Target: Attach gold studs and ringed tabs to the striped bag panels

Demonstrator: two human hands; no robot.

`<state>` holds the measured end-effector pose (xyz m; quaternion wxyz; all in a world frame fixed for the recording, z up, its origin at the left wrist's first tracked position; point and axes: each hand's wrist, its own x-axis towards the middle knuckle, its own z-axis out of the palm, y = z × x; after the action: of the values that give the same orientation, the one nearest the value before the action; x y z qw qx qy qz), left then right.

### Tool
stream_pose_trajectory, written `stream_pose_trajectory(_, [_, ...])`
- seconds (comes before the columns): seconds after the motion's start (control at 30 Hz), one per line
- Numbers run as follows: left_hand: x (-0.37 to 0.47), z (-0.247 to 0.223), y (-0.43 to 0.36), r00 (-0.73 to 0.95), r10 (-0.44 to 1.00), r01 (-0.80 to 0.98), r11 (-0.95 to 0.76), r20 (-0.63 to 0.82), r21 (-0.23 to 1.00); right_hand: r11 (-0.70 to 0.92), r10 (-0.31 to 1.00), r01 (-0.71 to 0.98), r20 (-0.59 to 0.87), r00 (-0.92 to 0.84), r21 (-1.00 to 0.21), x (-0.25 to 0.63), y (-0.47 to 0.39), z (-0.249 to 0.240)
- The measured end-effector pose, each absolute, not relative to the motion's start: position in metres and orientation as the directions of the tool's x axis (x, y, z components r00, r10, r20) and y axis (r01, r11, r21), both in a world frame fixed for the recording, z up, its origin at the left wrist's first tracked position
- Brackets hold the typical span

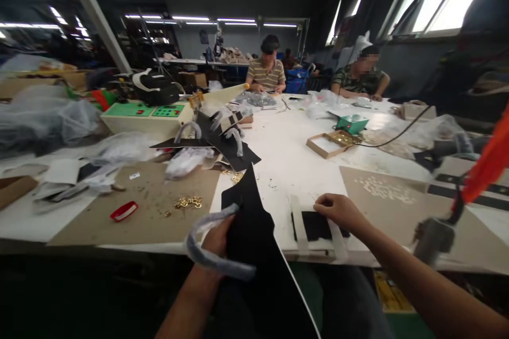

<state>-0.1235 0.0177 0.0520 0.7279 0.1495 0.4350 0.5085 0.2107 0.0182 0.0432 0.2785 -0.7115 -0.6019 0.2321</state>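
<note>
My left hand (218, 237) is closed on the edge of a large black bag panel (254, 243), which tilts up over the table's front edge. A curved handle in clear plastic wrap (217, 262) is attached to the panel and loops over my left wrist. My right hand (338, 211) is in a pinch above a flat black pad (316, 225) at the table edge. Two pale strips (300, 228) cross that pad, one under my right hand. What the right fingertips hold, if anything, is too small to make out.
Gold rings (189, 202) and a red oval piece (124, 211) lie on brown board at left. More black panels (226, 143) lie beyond, near a cream machine (147, 118). A cardboard tray (326, 145) and small white pieces (387, 189) are at right. Two people sit opposite.
</note>
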Motion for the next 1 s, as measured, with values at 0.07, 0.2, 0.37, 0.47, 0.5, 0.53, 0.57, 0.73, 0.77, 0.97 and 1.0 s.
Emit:
stream_pose_trajectory(0.07, [-0.112,0.05,0.032,0.203,0.844,-0.62,0.503,-0.496,0.603,-0.113,0.986,0.736,0.016,0.166,-0.667,0.211,0.012,0.036])
stream_pose_trajectory(0.2, [-0.096,0.038,0.046,0.285,0.815,-0.621,0.558,-0.505,0.55,-0.072,0.992,0.776,0.037,0.122,-0.627,0.196,0.005,0.03])
stream_pose_trajectory(0.37, [-0.094,0.018,0.046,0.264,0.807,-0.626,0.56,-0.528,0.543,-0.003,1.0,0.794,0.02,0.02,-0.607,0.189,-0.001,0.031])
stream_pose_trajectory(0.47, [-0.095,0.016,0.043,0.271,0.812,-0.635,0.555,-0.517,0.537,0.005,0.997,0.768,-0.055,-0.053,-0.641,0.192,-0.002,0.036])
stream_pose_trajectory(0.5, [-0.095,0.016,0.043,0.272,0.815,-0.638,0.551,-0.512,0.538,0.0,0.995,0.765,-0.08,-0.067,-0.644,0.194,-0.002,0.037])
stream_pose_trajectory(0.53, [-0.095,0.016,0.043,0.274,0.817,-0.641,0.548,-0.508,0.537,-0.005,0.992,0.767,-0.099,-0.076,-0.642,0.195,-0.001,0.038])
stream_pose_trajectory(0.57, [-0.094,0.016,0.043,0.277,0.819,-0.642,0.547,-0.502,0.537,-0.01,0.99,0.771,-0.113,-0.08,-0.637,0.196,0.0,0.038])
stream_pose_trajectory(0.73, [-0.094,0.01,0.042,0.322,0.818,-0.622,0.563,-0.477,0.545,-0.052,0.979,0.768,-0.183,-0.086,-0.639,0.199,0.009,0.036])
stream_pose_trajectory(0.77, [-0.094,0.009,0.042,0.328,0.817,-0.62,0.565,-0.474,0.545,-0.054,0.976,0.769,-0.195,-0.093,-0.637,0.199,0.011,0.036])
stream_pose_trajectory(0.97, [-0.096,0.011,0.04,0.374,0.796,-0.627,0.595,-0.476,0.502,-0.041,0.957,0.781,-0.251,-0.149,-0.623,0.203,0.015,0.043])
stream_pose_trajectory(1.0, [-0.095,0.012,0.04,0.381,0.794,-0.628,0.599,-0.474,0.497,-0.034,0.956,0.78,-0.249,-0.157,-0.625,0.204,0.015,0.044])
